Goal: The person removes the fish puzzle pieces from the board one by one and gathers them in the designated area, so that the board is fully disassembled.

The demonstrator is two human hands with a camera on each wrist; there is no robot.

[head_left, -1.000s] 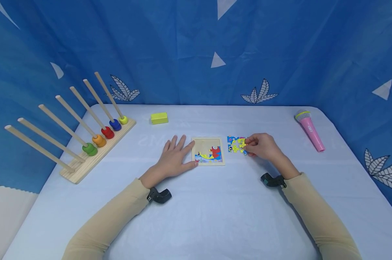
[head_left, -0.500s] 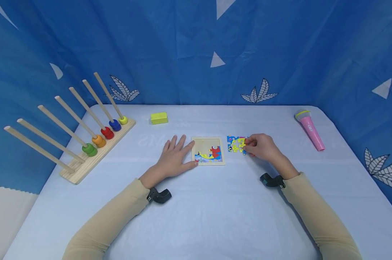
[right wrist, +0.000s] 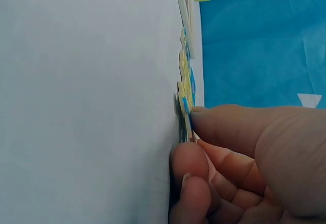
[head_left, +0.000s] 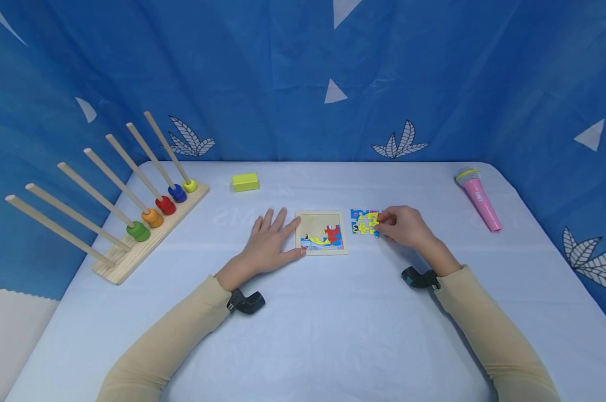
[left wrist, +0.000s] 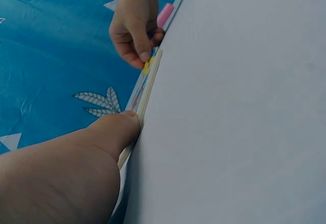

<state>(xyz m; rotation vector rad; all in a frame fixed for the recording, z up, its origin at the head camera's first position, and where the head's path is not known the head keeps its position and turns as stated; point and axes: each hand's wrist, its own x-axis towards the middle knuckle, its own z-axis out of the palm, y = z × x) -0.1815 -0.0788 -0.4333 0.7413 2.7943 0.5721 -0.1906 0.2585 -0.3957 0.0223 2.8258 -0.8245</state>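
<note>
A wooden puzzle tray lies mid-table, its lower part filled with red, yellow and blue pieces and its upper part bare wood. My left hand lies flat at the tray's left side, fingers spread, with thumb and index finger touching the frame. Right of the tray is a small cluster of yellow and blue jigsaw pieces. My right hand pinches a puzzle piece between thumb and fingers at the cluster's right edge, close over the table. The fingers hide most of that piece in the head view.
A wooden peg rack with coloured beads stands on the left. A yellow-green block sits behind the left hand. Toward the right back lies a pink toy microphone. A blue curtain rises behind the table.
My right fingers have shifted slightly at the right edge of the jigsaw cluster, whose pieces sit a little differently. The left hand stays in place on the tray.
</note>
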